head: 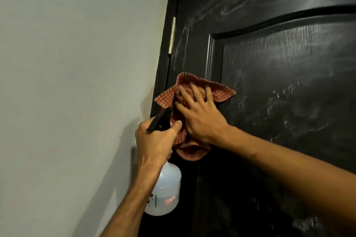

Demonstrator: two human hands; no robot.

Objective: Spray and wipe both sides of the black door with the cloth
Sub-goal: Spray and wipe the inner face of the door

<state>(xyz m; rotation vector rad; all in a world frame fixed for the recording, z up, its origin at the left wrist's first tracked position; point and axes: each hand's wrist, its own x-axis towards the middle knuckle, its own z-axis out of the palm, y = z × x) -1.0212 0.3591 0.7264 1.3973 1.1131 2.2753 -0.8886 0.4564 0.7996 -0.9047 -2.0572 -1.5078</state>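
While my right hand (200, 115) presses the cloth (192, 102) flat-fingered near the black door (289, 82)'s hinge edge, left hand (156, 140) gripping the spray bottle (165, 190), I'd wipe long overlapping strokes; those streaks look stubborn.

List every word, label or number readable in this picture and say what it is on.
Small white label with red print on the translucent white plastic spray bottle: too blurred to read.
Dark vertical marks on the bottle's left side: illegible.
Black wooden door, red checked cloth, pale wall: no text.
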